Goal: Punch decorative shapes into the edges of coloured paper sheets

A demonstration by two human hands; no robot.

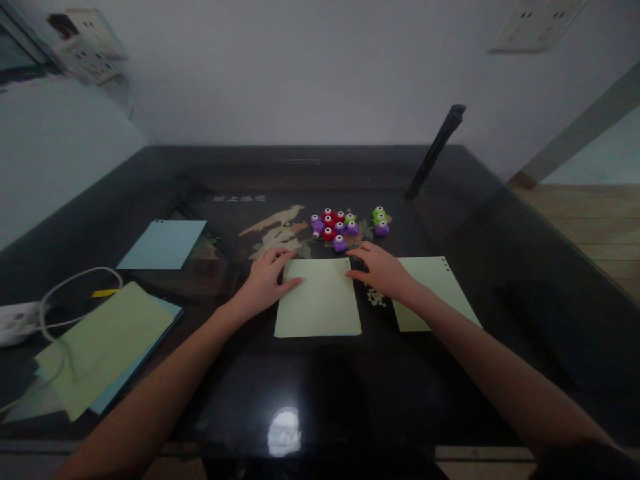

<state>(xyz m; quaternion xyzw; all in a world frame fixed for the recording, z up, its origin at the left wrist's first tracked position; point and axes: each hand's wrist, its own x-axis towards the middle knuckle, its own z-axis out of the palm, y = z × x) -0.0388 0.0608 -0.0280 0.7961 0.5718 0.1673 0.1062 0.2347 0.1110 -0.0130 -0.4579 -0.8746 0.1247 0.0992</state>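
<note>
Dark glass covers the table [150, 167], and near its front edge a light reflection shines on the bare top. Just beyond that lies a pale green sheet [318, 299], square to the front edge and roughly at the middle of the table. The left hand [265, 280] rests flat and open on the sheet's left edge near the far corner, fingers spread and gripping nothing. The right hand [383, 270] lies open too, fingertips touching the sheet's far right corner, palm over a second green sheet [435, 293] just to the right. Pressing evenly with both hands and keeping the fingers flat should hold the sheet from sliding on the slick glass. Toward the left edge sits a stack of green and blue paper [107, 347], with a white cable [75, 300] beside it and a lone blue sheet [165, 243] farther back. Past the hands, toward the far edge, a cluster of small red, purple and green punches [345, 225] stands close together, well short of the wall.
</note>
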